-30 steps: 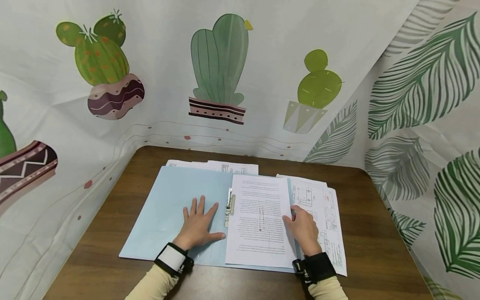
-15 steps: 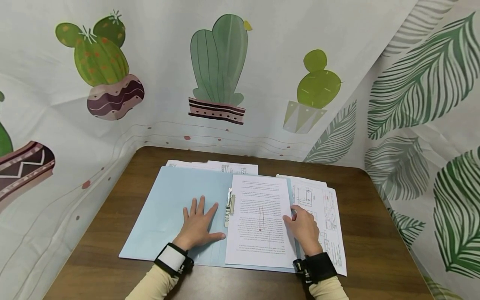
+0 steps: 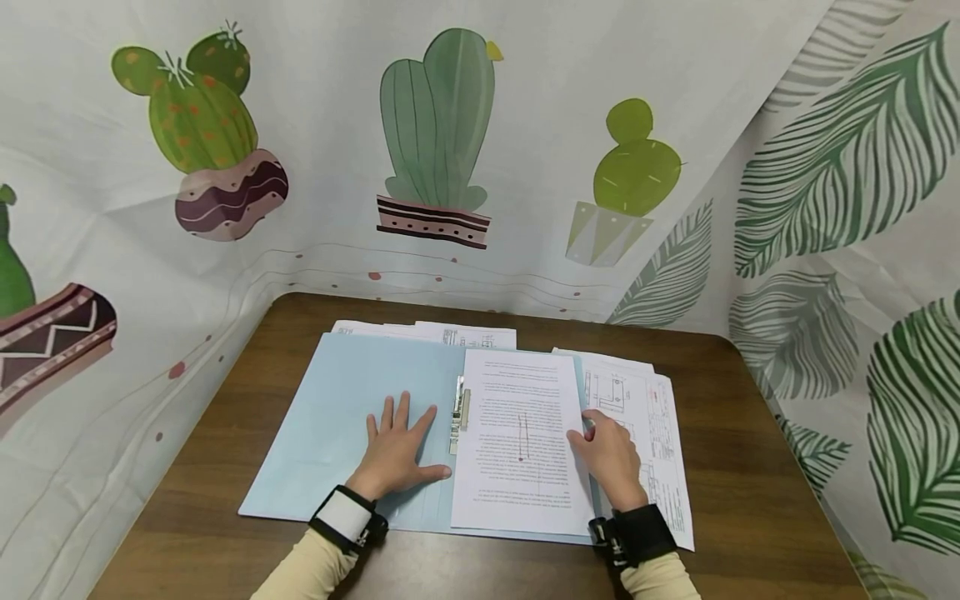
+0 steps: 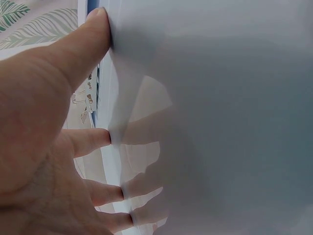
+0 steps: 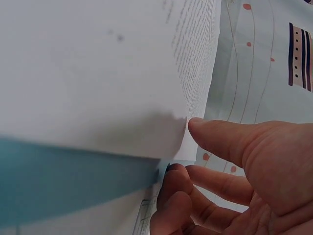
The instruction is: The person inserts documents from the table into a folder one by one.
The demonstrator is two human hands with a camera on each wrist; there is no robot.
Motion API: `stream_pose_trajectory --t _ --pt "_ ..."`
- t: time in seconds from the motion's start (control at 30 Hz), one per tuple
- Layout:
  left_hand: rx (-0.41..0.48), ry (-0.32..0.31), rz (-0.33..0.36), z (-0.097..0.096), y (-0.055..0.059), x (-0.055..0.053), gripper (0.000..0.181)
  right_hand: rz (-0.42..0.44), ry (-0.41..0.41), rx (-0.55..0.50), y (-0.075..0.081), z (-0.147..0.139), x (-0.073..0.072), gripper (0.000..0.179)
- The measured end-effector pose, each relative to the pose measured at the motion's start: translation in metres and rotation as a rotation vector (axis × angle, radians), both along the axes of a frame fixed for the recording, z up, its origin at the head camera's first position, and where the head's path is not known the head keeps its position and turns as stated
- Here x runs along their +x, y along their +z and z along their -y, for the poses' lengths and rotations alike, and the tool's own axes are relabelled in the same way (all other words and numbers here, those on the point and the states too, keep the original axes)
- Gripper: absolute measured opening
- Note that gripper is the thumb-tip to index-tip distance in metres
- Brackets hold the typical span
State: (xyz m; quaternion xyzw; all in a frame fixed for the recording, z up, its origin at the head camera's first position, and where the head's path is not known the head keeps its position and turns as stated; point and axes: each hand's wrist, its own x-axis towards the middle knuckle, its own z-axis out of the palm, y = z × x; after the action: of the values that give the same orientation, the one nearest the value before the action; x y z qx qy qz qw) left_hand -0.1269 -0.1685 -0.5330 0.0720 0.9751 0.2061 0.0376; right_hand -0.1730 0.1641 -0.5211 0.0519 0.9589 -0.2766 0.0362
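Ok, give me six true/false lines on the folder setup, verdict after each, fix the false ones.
1. The folder lies open on the brown table. True.
2. The left hand is spread on the folder's left half. True.
3. The metal clip sits along the left edge of the printed page. True.
4. The page is blank. False: it has lines of text and reddish marks.
5. Both hands are on the folder's left half. False: the right hand is at the page's right edge.
6. All the paper lies inside the folder. False: other sheets show past its far and right edges.
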Motion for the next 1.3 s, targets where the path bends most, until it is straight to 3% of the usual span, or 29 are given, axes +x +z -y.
stream_pose_trajectory --t 0.47,0.83,1.1,1.3 --pt "-0.002 -0.007 -0.014 0.0 -0.004 -0.002 0.099 -0.043 0.015 -0.003 0.003 -0.005 -0.001 0.052" --pt "0.003 -0.001 -0.006 0.0 -0.005 -0.003 0.101 -0.225 0.139 0.034 0.01 -0.013 0.001 0.059" --pt "0.006 -0.008 -0.006 0.001 -0.007 -0.002 0.101 -0.31 0.109 0.085 0.018 -0.037 -0.005 0.059" --pt "0.004 -0.009 -0.009 0.001 -0.006 -0.003 0.101 -0.289 0.059 0.097 0.026 -0.061 -0.008 0.062"
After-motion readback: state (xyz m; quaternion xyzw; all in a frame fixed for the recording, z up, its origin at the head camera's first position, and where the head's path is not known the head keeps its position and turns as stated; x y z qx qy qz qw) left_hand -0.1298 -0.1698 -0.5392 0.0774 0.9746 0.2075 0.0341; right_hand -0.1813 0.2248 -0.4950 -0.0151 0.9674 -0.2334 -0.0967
